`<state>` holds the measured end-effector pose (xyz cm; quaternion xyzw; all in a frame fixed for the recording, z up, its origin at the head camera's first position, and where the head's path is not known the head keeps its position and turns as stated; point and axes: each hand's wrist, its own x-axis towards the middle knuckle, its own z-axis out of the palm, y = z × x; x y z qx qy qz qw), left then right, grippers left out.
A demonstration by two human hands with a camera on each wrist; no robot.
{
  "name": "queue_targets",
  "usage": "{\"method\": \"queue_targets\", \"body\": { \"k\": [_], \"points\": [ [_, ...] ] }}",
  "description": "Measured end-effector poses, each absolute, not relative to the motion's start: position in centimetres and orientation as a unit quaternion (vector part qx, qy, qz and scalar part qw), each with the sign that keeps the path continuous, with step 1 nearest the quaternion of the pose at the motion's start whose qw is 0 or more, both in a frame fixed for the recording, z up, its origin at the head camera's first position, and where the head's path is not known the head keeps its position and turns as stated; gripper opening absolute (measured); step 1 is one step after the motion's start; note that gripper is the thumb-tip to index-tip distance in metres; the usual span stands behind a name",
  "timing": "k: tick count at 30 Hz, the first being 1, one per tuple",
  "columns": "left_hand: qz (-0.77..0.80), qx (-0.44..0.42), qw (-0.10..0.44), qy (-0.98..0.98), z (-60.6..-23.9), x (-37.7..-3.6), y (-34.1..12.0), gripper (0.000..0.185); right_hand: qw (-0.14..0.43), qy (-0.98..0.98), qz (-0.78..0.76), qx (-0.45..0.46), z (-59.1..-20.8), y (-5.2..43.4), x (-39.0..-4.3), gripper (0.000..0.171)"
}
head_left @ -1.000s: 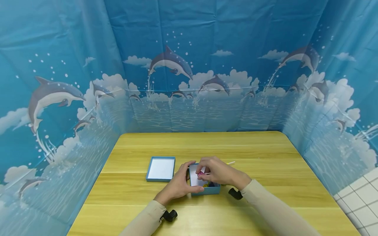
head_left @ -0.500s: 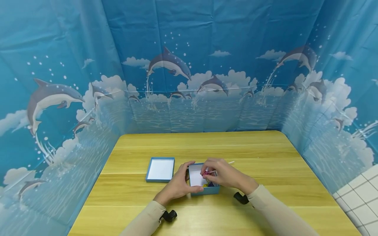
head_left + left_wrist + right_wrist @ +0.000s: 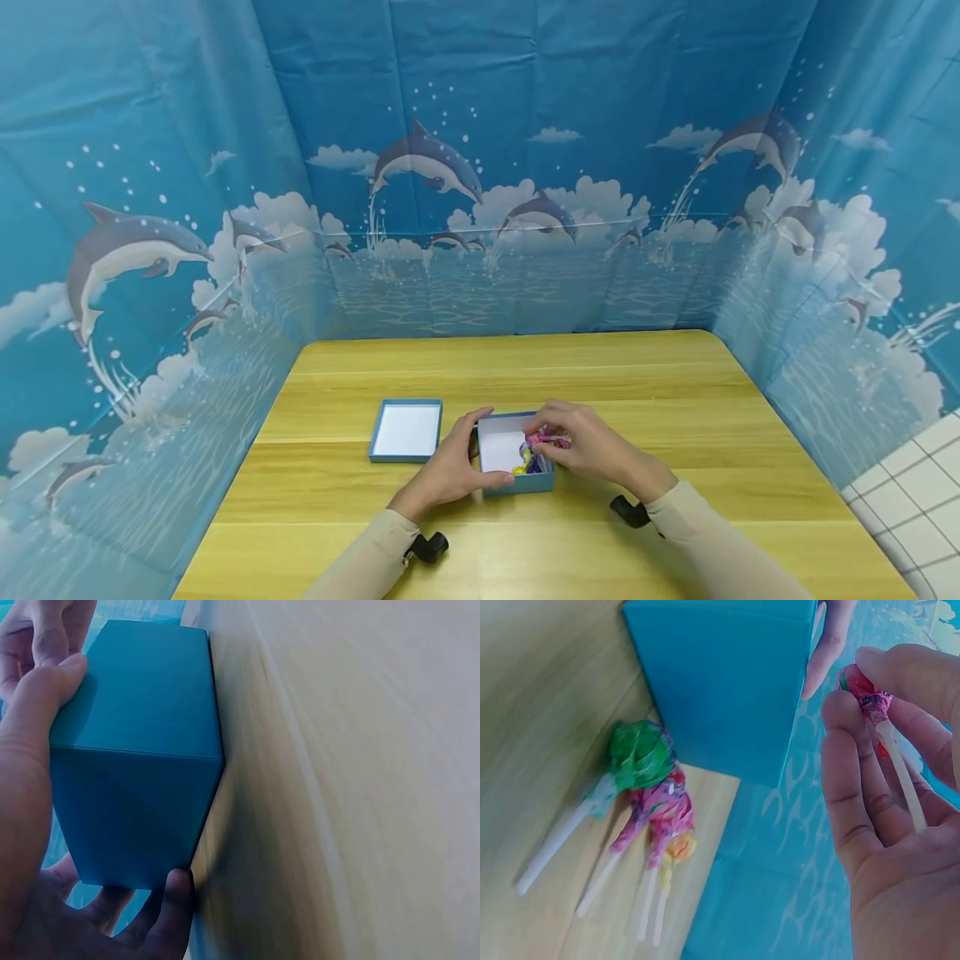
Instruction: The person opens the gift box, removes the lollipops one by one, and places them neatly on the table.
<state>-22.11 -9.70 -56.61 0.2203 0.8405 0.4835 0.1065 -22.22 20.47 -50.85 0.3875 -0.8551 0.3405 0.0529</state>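
Observation:
A blue box [image 3: 517, 488] with a white inside stands uncovered on the table. My left hand [image 3: 453, 475] grips it, thumb along the near wall and fingers round the left side; the left wrist view shows the box's blue outer walls [image 3: 135, 817] between thumb and fingers. Above the box's right side, my right hand [image 3: 588, 440] pinches a pink-wrapped lollipop [image 3: 861, 679] by its head, the white stick pointing back toward the palm. Inside the box lie yellow and dark purple wrapped lollipops [image 3: 534, 465], partly hidden by the near wall.
Beside the box's right wall, a green lollipop [image 3: 641, 754], pink ones [image 3: 671, 810] and a yellow one [image 3: 681, 846] lie on the table. Left of the box rests the blue lid [image 3: 407, 430], white inside up. A dolphin-print curtain [image 3: 480, 275] surrounds the yellow wooden table [image 3: 360, 517].
My right hand has moved to the right with the pink lollipop, from over the box's middle to its right side. More of the box's contents show. My left hand keeps its grip.

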Motion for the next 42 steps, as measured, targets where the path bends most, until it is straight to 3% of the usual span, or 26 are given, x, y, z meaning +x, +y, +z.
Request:
{"method": "queue_targets", "body": {
  "k": [29, 42],
  "points": [
    [0.499, 0.212, 0.113, 0.833, -56.6, -22.0, -9.6, 0.121, 0.055, -0.882, 0.344, 0.318, -52.7, 23.9, -20.6, 0.018],
    [0.493, 0.22, 0.12, 0.833, -56.6, -22.2, -9.8, 0.12, 0.024, -0.89, 0.347, 0.295, -54.0, 24.8, -20.0, 0.02]
  ]
}}
